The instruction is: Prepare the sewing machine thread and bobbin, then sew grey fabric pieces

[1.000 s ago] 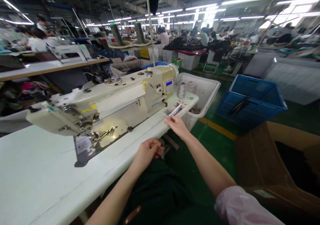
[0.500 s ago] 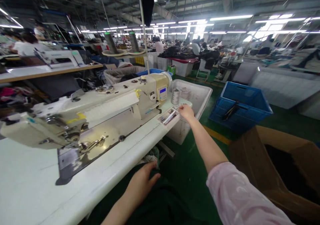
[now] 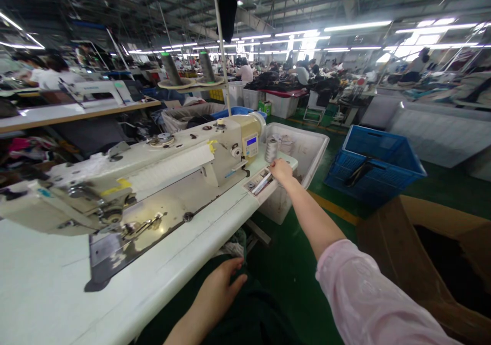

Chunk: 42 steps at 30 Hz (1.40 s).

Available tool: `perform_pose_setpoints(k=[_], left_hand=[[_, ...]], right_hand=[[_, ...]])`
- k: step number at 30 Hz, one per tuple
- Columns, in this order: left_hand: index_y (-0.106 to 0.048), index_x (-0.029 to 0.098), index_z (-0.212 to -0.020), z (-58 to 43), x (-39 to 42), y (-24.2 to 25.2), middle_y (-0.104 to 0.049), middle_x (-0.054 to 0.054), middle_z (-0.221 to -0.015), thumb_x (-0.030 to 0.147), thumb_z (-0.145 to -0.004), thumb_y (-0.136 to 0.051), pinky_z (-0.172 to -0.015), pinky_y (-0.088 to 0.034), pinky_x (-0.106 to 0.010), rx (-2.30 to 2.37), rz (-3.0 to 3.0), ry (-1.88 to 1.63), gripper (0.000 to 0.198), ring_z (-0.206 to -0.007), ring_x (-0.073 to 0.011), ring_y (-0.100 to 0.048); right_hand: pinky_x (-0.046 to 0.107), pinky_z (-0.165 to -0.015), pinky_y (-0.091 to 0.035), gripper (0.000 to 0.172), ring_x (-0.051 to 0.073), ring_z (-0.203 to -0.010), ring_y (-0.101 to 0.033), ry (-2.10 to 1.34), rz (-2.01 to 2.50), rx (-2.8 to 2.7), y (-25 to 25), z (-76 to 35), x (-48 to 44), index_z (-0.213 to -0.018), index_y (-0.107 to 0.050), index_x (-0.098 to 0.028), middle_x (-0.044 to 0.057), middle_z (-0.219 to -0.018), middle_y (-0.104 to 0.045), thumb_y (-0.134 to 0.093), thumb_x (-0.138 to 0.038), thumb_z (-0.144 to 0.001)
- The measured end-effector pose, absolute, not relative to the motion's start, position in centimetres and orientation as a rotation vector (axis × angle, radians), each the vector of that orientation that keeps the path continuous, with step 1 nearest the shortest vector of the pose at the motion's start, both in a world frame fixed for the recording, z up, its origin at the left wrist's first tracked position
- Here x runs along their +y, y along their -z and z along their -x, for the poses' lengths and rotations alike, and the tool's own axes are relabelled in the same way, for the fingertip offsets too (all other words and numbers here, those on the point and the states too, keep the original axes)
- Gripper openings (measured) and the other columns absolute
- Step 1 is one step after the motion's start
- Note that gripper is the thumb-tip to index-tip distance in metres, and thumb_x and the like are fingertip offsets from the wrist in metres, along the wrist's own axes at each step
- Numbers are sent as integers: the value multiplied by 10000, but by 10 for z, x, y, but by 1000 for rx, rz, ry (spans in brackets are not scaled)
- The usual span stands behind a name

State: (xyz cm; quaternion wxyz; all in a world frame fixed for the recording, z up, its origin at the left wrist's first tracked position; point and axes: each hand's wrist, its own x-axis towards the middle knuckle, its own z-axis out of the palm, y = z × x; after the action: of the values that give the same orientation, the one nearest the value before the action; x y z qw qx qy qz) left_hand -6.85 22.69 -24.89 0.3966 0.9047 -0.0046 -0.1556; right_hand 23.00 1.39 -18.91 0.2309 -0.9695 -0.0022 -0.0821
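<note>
My right hand reaches out to the small recessed tool tray at the right end of the white sewing table. Its fingers are curled over the small tools lying there, just below a grey thread spool. What they grip, if anything, is hidden. My left hand lies flat with fingers stretched on the dark green fabric in my lap, under the table's front edge. The cream industrial sewing machine stands across the table.
A white plastic bin sits beyond the table's right end, a blue crate further right, and an open cardboard box near my right arm. Two thread cones stand on the stand behind. Other people work at distant tables.
My right hand moved from the table's front edge up to the tool tray and stayed there. My left hand dropped from the table edge and opened flat on the lap fabric.
</note>
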Motion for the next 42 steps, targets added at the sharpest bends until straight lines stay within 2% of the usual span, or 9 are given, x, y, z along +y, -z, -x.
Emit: perform_pose_setpoints(k=[8,12,16,22,26,30,36,39,42], left_hand=[[-677,196,-1124,63,228,243,-711,-92,-1124,328,-823,-543,-972,-495,-397,-39,-2156,249,355,-1036,-252,-655],[-617,194,-1191,45,228,214,-686,-101,-1136,340,-859,-500,-960,-499,-413,90,-1957,-135,381,-978,-222,-664],[-557,168,-1277,31,231,182,-642,-117,-1207,381,-815,-607,-877,-544,-374,211,-1576,-244,511,-939,-199,-672],[-728,118,-920,42,239,171,-738,-71,-844,385,-658,-811,-798,-559,-302,362,-1324,-126,383,-753,-163,-669],[-739,120,-897,53,248,176,-731,-48,-784,370,-612,-852,-744,-547,-236,399,-1180,-66,395,-685,-116,-648],[-744,118,-864,58,257,176,-721,-42,-774,327,-622,-851,-691,-522,-189,441,-1090,-17,336,-684,-96,-635],[-734,109,-790,65,264,175,-722,-58,-807,341,-619,-844,-798,-518,-230,411,-1077,12,309,-774,-128,-642],[-731,120,-766,69,266,173,-705,-51,-748,394,-660,-799,-725,-499,-228,390,-1247,-32,301,-695,-121,-605],[-720,136,-754,73,266,170,-665,-31,-679,446,-700,-740,-657,-463,-230,356,-1471,-120,316,-634,-123,-553]], right_hand=[[299,-897,-446,167,207,-1034,-583,597,2304,-570,178,-185,21,-960,-641,-174,94,-1055,-640,-529,-268,-879],[275,-733,-461,173,157,-759,-577,499,2005,-674,181,-123,49,-938,-617,-195,47,-921,-649,-588,-342,-852],[243,-549,-402,257,95,-544,-444,149,1725,-512,185,-56,84,-980,-587,-208,7,-891,-642,-657,-385,-807],[251,-600,-445,255,121,-627,-502,-86,1563,-355,194,-8,109,-945,-601,-210,6,-842,-621,-658,-408,-795],[262,-659,-465,212,140,-698,-539,-87,1608,-440,197,-1,112,-982,-628,-212,27,-889,-643,-602,-377,-851],[290,-710,-484,271,161,-795,-579,34,1746,-771,197,1,109,-1149,-639,-246,62,-1072,-637,-544,-336,-912],[321,-894,-474,283,194,-1018,-607,196,1897,-1081,197,-1,104,-1188,-658,-274,68,-1110,-649,-515,-310,-947],[315,-853,-487,236,192,-954,-621,166,1794,-965,193,2,106,-1087,-690,-243,58,-1023,-681,-560,-355,-925],[283,-708,-486,226,167,-775,-607,32,1726,-667,187,9,111,-969,-707,-229,38,-880,-679,-595,-407,-886]])
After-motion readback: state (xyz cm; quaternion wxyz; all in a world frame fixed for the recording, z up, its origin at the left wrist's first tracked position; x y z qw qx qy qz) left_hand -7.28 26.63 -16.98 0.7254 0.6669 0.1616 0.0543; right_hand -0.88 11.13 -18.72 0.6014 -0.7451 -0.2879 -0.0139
